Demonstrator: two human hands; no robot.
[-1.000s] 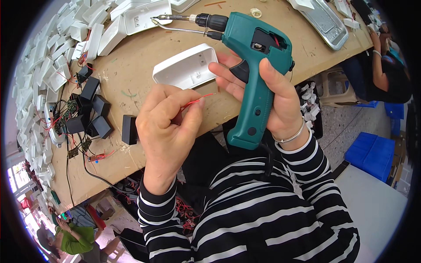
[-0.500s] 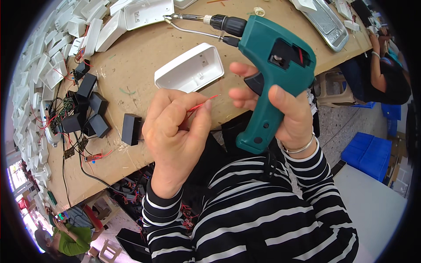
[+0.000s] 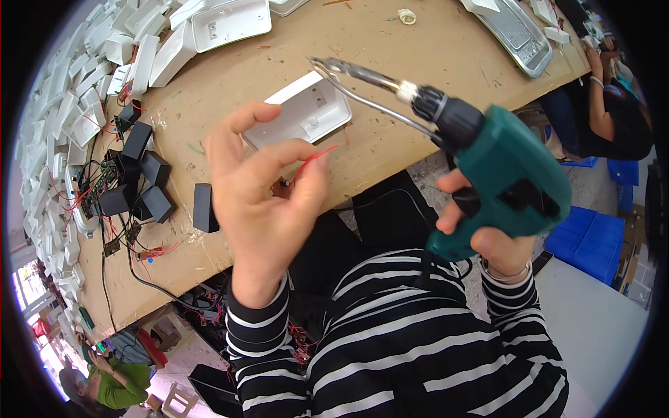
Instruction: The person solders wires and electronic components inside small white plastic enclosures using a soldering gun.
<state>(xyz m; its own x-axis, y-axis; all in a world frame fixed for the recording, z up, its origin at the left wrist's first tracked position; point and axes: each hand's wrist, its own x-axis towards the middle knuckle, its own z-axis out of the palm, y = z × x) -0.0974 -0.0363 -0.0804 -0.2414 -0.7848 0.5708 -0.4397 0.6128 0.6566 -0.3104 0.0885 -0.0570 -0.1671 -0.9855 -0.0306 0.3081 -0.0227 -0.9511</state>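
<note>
My left hand pinches a thin red wire between thumb and index finger, with the other fingers raised. Part of a small brownish piece shows behind those fingers; I cannot make out what it is. My right hand grips the handle of a green soldering gun, its metal tip and curved feed tube pointing up and left over the table. Just beyond my left hand lies an open white plastic housing. A black box stands beside my left hand.
Many white housings are heaped along the left and far edge. Nearer are black boxes, circuit boards with wires and a black cable. At far right lies a metallic tray. Co-workers sit at both sides.
The soldering gun has swung right and down toward me, its tip leaving the far housing. My left hand's outer fingers have spread upward while the pinch on the red wire stays.
</note>
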